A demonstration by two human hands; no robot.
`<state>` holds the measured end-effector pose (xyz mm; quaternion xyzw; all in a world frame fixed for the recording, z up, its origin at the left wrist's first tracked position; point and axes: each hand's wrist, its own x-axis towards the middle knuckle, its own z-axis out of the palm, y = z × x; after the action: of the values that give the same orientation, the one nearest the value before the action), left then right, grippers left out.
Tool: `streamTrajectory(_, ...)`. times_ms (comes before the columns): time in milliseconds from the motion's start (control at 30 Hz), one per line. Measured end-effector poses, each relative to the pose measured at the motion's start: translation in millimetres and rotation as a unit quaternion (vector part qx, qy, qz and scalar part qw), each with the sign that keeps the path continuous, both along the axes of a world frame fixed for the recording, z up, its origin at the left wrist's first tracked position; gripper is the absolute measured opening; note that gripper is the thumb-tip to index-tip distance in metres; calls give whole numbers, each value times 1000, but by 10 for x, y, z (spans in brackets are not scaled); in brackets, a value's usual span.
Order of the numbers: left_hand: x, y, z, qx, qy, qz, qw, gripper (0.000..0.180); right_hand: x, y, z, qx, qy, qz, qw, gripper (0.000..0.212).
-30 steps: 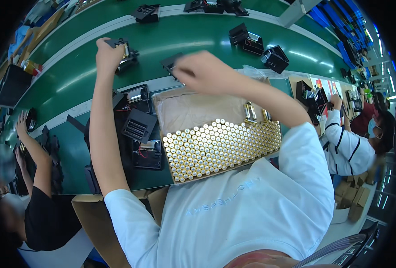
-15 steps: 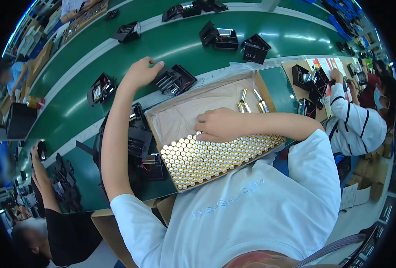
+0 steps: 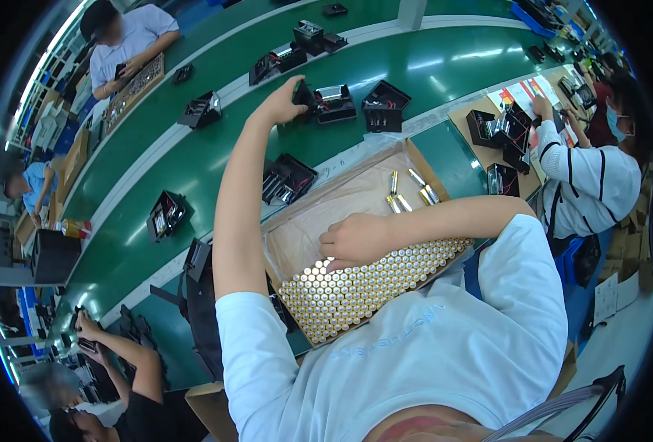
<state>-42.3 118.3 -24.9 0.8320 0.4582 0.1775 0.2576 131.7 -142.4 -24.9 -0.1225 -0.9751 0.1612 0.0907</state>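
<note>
My left hand (image 3: 279, 103) reaches far across the green bench. Its fingers and thumb close round the raised black flap of an open battery box (image 3: 335, 103) with silvery cells and red wires. My right hand (image 3: 359, 239) is bent down over the shallow cardboard carton (image 3: 428, 163), fingers curled at the edge of the packed, upright gold-and-silver batteries (image 3: 363, 283). What its fingertips hold, if anything, is hidden. Several loose batteries (image 3: 404, 202) lie at the carton's far right on the crumpled lining. Another open battery box (image 3: 288, 179) sits just beyond the carton, partly behind my left forearm.
More black boxes stand on the bench, one (image 3: 387, 103) right of my left hand, others (image 3: 168, 214) (image 3: 201, 109) leftward. A black bag-like item (image 3: 203, 317) lies left of the carton. Co-workers sit at right (image 3: 588, 177), lower left (image 3: 150, 376) and far left (image 3: 131, 40).
My left hand has moved farther away and rightward, from above the near battery box to the flap of a farther one. My right hand stays over the batteries. The view has shifted.
</note>
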Motion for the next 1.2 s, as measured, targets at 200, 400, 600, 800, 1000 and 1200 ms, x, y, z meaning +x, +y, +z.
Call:
streamTrajectory(200,-304,147,93,-89,0,44,995,65,-10,55,57,60,39,3,997,36)
streamTrajectory(400,-810,-381,136,-208,-267,218,915,52,-209,698,503,-154,127,-108,974,41)
streamTrajectory(600,-1083,-805,191,-203,-479,220,825,37,-855,1955,864,-1,186,-270,945,49)
streamTrajectory(800,-1412,-1016,191,-277,-634,231,684,34,-1570,2139,905,-48,28,-273,960,51)
streamTrajectory(1000,-1544,-1294,245,-248,-656,374,607,33,-1940,2060,824,-116,-4,-238,964,41)
streamTrajectory(1200,-1649,-1456,222,-182,-628,408,637,35,-2042,1871,513,-32,191,-139,971,26)
